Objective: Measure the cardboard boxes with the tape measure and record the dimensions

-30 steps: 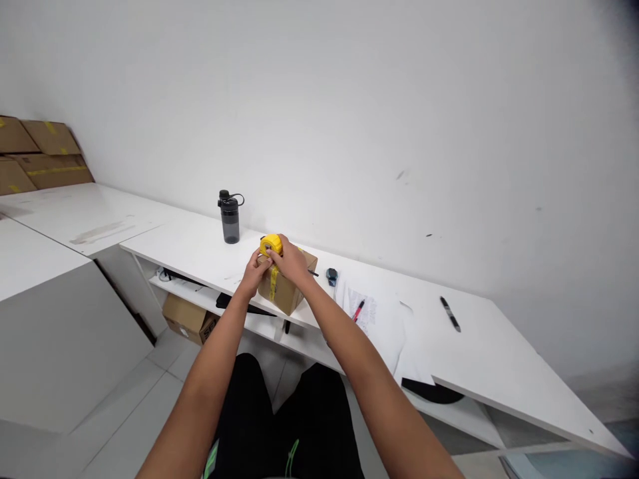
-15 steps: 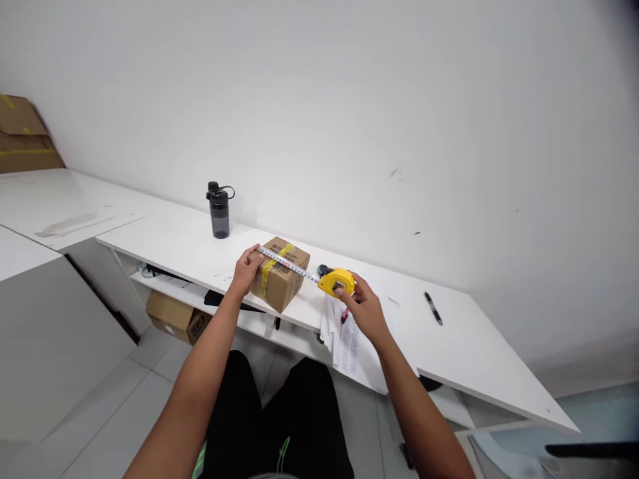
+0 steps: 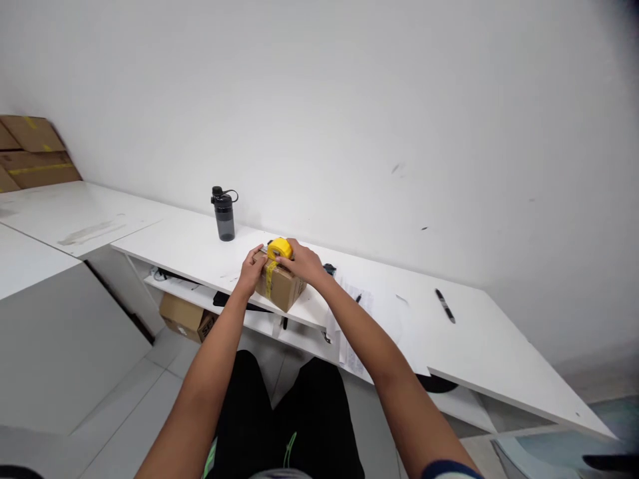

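Note:
A small cardboard box with yellow tape on it sits on the white desk. My left hand grips its left top edge, the thumb lying near the end of the silvery measuring blade. Only a short piece of the blade shows there. Over the box top, my right hand is closed around a yellow tape measure, close to the left fingers. My right hand and the tape measure hide part of the box top.
A dark water bottle stands behind the box to the left. Papers and a pen lie to the right. Another cardboard box is on the shelf below, and larger boxes are stacked at far left.
My right hand has brought the tape measure leftward onto the box top, and the long stretch of blade has shortened. My left hand stays at the box edge. The view has shifted slightly.

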Action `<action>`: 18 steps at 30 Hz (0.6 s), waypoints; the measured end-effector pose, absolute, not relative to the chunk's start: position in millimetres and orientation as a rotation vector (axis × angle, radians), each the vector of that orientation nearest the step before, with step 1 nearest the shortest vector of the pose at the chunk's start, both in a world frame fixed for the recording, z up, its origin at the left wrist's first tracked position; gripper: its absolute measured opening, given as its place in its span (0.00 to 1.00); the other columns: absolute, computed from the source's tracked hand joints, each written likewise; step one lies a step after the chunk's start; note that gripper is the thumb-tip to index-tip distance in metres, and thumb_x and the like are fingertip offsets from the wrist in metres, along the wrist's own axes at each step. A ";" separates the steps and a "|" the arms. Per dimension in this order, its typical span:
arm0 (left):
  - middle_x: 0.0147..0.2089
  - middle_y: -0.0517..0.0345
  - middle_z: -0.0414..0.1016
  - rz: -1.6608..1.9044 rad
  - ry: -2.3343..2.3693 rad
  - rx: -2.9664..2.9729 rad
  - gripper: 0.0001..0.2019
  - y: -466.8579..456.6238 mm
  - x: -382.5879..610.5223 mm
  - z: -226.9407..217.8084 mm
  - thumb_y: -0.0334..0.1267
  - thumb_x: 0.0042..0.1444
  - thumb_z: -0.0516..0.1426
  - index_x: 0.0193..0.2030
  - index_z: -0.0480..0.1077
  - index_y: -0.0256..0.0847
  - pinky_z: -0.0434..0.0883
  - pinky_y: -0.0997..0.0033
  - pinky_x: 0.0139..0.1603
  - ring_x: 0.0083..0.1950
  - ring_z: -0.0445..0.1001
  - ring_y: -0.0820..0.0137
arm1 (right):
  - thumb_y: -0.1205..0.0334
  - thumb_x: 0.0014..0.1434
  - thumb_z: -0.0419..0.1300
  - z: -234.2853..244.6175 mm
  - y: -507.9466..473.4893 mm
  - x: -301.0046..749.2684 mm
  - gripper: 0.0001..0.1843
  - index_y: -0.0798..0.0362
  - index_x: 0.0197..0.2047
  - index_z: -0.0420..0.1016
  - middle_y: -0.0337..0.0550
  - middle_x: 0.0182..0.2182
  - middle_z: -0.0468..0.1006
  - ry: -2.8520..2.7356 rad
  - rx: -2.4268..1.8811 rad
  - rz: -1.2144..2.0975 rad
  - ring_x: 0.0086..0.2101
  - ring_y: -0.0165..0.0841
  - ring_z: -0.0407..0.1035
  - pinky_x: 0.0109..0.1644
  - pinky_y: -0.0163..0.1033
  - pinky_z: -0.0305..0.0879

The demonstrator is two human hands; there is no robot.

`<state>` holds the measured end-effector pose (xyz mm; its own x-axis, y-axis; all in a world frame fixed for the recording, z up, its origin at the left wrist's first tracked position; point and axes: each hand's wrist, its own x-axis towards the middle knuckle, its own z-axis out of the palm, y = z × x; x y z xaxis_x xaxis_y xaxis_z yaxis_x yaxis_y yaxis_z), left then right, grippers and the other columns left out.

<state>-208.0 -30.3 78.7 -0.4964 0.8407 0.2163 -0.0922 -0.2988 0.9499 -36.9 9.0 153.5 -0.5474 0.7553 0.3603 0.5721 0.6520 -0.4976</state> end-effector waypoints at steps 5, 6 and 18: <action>0.53 0.51 0.75 1.838 1.278 0.878 0.38 -40.5 -203.7 81.3 0.44 0.49 0.65 0.66 0.59 0.43 0.71 0.65 0.54 0.52 0.74 0.64 | 0.46 0.61 0.55 167.1 19.0 -85.2 0.26 0.51 0.58 0.60 0.49 0.45 0.79 -2.469 -0.984 0.397 0.40 0.43 0.73 0.39 0.41 0.64; 0.55 0.50 0.74 1.820 1.325 0.802 0.40 -45.6 -202.5 81.8 0.45 0.49 0.66 0.67 0.56 0.45 0.71 0.63 0.54 0.53 0.74 0.63 | 0.46 0.61 0.55 167.7 19.2 -86.6 0.26 0.50 0.57 0.61 0.49 0.45 0.79 -2.473 -0.967 0.394 0.39 0.43 0.73 0.39 0.41 0.64; 0.37 0.53 0.73 1.895 1.346 0.446 0.18 -82.1 -194.6 27.0 0.47 0.51 0.63 0.43 0.67 0.39 0.77 0.61 0.40 0.36 0.76 0.68 | 0.41 0.54 0.61 151.5 29.6 -17.3 0.30 0.49 0.54 0.64 0.42 0.43 0.76 -1.973 -0.721 1.097 0.33 0.32 0.69 0.32 0.35 0.64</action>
